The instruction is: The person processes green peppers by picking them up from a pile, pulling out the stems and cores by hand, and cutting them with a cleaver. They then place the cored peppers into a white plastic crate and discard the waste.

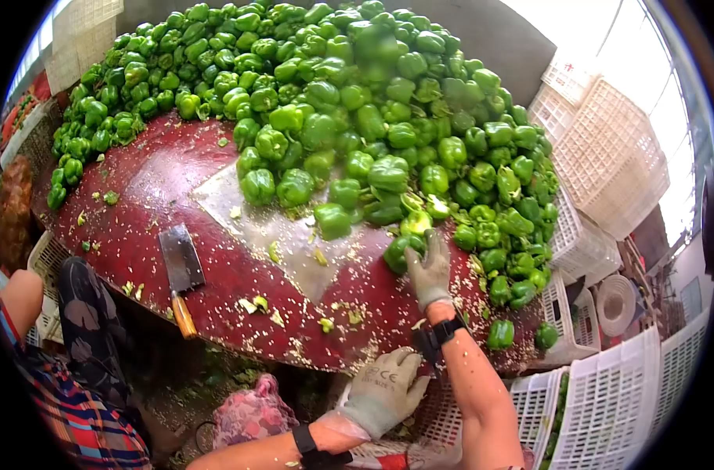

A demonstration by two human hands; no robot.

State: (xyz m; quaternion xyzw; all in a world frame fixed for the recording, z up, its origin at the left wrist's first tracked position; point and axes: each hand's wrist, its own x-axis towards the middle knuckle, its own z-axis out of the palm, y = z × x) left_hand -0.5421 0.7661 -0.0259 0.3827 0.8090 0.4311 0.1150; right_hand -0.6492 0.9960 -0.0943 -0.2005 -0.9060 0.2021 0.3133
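Observation:
My right hand point(430, 274), in a pale work glove, reaches to the near edge of the pepper heap. Its thumb stands apart from the fingers and touches a green bell pepper point(397, 254). Just behind lies a lighter, yellowish-green pepper point(415, 223). Over the table's front edge, above a white crate point(443, 419), my left hand point(384, 392) wears a matching glove. The left fingers are curled together, back of the hand up, and whatever they hold is hidden. Both wrists wear black straps, the right one with a dark device point(429, 343).
A large heap of green peppers point(325, 94) covers the back of the red table point(153, 184). A cleaver point(182, 262) with a wooden handle lies at left, among scattered seeds and scraps. White plastic crates point(607, 384) stand at right. Another person's plaid shirt point(86, 415) shows at lower left.

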